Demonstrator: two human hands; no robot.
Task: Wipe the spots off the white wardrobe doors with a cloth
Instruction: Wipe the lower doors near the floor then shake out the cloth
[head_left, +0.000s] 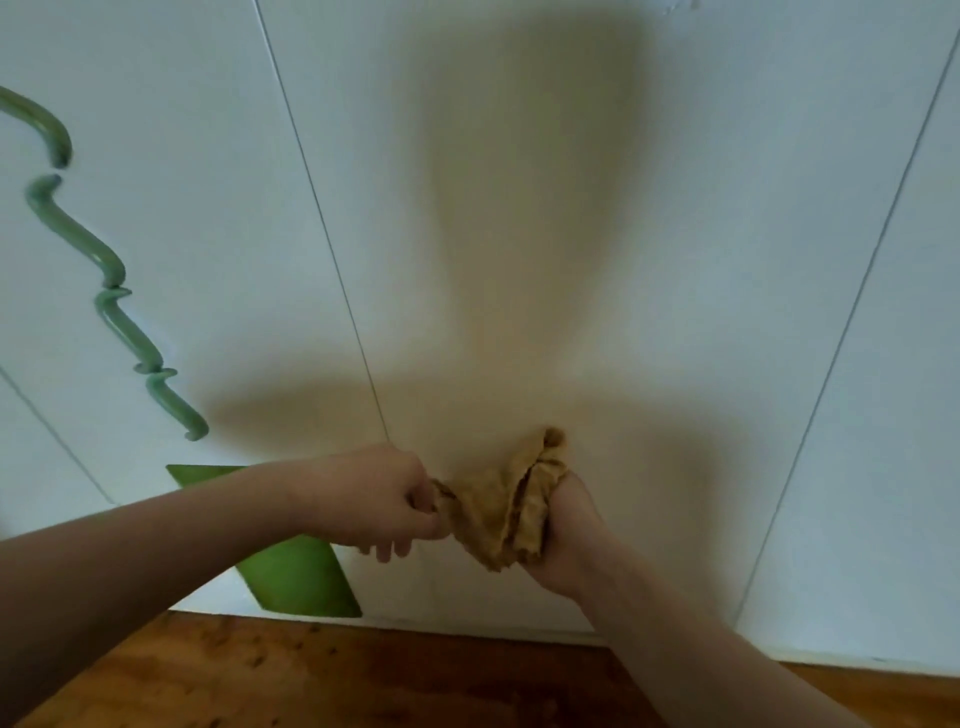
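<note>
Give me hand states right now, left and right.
Left hand: closed, pinching one end of the yellow cloth.
Right hand: closed, gripping the bunched other end of the same cloth.

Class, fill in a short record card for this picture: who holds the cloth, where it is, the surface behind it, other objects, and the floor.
cloth: yellow-brown cloth, bunched, held between both hands
left hand: left hand pinches one end
right hand: right hand grips the bulk
surface: white wardrobe doors, shadowed
handles: wavy green handles at left
other: green shape low on the door
floor: wooden floor
</note>
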